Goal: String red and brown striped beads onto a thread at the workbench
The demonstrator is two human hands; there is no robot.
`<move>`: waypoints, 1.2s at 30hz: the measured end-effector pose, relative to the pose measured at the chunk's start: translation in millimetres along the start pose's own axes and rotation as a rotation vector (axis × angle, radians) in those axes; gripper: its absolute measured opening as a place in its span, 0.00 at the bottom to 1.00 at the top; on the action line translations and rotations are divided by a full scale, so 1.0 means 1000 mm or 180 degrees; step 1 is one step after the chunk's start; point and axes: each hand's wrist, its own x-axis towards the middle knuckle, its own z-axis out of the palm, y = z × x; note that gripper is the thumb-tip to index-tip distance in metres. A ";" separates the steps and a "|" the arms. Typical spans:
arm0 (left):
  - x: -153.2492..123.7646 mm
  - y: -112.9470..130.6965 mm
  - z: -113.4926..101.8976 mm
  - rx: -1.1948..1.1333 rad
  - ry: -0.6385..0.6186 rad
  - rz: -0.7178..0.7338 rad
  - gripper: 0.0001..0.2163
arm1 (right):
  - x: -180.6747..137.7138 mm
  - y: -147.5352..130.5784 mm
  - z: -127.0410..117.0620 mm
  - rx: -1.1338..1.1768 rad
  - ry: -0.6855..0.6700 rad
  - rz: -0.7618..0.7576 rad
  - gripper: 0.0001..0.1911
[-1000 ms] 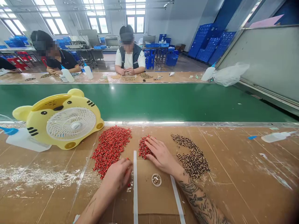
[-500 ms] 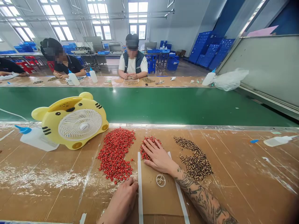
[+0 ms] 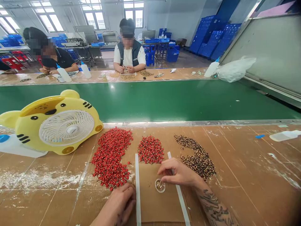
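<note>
My right hand [image 3: 176, 171] is over the brown board [image 3: 160, 208], thumb and fingers curved and apart. Its thumb tip is at the upper end of a thin stick [image 3: 160, 182], which leans in a small round clear dish [image 3: 160, 189]; I cannot make out a grip on it. My left hand [image 3: 123, 197] rests on the table left of the board, fingers curled under; whatever they hold, if anything, is hidden. Just beyond it lies a large pile of small red pieces [image 3: 110, 157]. A smaller pile of red pieces [image 3: 150, 149] sits at the board's far end.
Dark-and-gold pieces [image 3: 198, 160] lie in a pile at the right. A yellow tiger-faced fan [image 3: 58, 122] and a white bottle [image 3: 23, 147] stand at the left. Beyond the green belt [image 3: 152, 103], people work at another table. A squeeze bottle [image 3: 284, 135] lies far right.
My right hand has lifted off the smaller red pile and come back toward me to the dish. My left hand stays by the large pile. The view has shifted slightly.
</note>
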 end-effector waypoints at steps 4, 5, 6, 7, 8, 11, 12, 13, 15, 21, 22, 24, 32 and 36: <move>0.023 0.017 -0.011 -0.1539 0.0451 -0.0457 0.10 | 0.000 0.008 0.004 0.0049 -0.0182 -0.0013 0.15; 0.032 0.020 -0.013 -0.1971 0.0561 -0.0529 0.10 | 0.000 0.009 0.004 0.0013 -0.0205 -0.0021 0.15; 0.042 0.023 -0.014 -0.2353 0.0638 -0.0571 0.09 | 0.001 0.010 0.005 -0.0025 -0.0213 -0.0032 0.15; 0.052 0.025 -0.015 -0.2650 0.0654 -0.0593 0.09 | 0.001 0.010 0.005 -0.0060 -0.0216 -0.0045 0.16; 0.062 0.026 -0.016 -0.2851 0.0664 -0.0607 0.11 | 0.001 0.011 0.006 -0.0095 -0.0214 -0.0055 0.16; 0.088 0.028 -0.018 -0.2947 0.0523 -0.0524 0.11 | 0.000 0.012 0.007 -0.0180 -0.0218 -0.0019 0.16; 0.094 0.027 -0.018 -0.2950 0.0464 -0.0495 0.09 | -0.001 0.013 0.007 -0.0200 -0.0199 -0.0002 0.16; 0.100 0.026 -0.017 -0.2997 0.0419 -0.0481 0.08 | -0.001 0.013 0.007 -0.0205 -0.0164 0.0008 0.16; 0.106 0.023 -0.013 -0.3271 0.0387 -0.0484 0.07 | -0.001 0.015 0.008 -0.0169 -0.0076 0.0003 0.16; 0.109 0.013 0.003 -0.4372 0.0632 -0.0708 0.06 | -0.001 0.015 0.008 -0.0259 -0.0188 -0.0186 0.17; 0.108 0.012 0.004 -0.4478 0.0623 -0.0793 0.06 | -0.001 0.015 0.007 -0.0312 -0.0243 -0.0260 0.19; 0.106 0.014 0.004 -0.4649 0.0592 -0.0917 0.08 | -0.001 0.014 0.007 -0.0402 -0.0284 -0.0415 0.22; 0.103 0.018 0.005 -0.4964 0.0787 -0.1044 0.11 | 0.003 0.011 0.012 -0.0834 -0.0192 -0.0694 0.23; 0.103 0.017 0.006 -0.5024 0.0716 -0.1150 0.10 | 0.001 0.011 0.014 -0.0955 -0.0205 -0.0635 0.20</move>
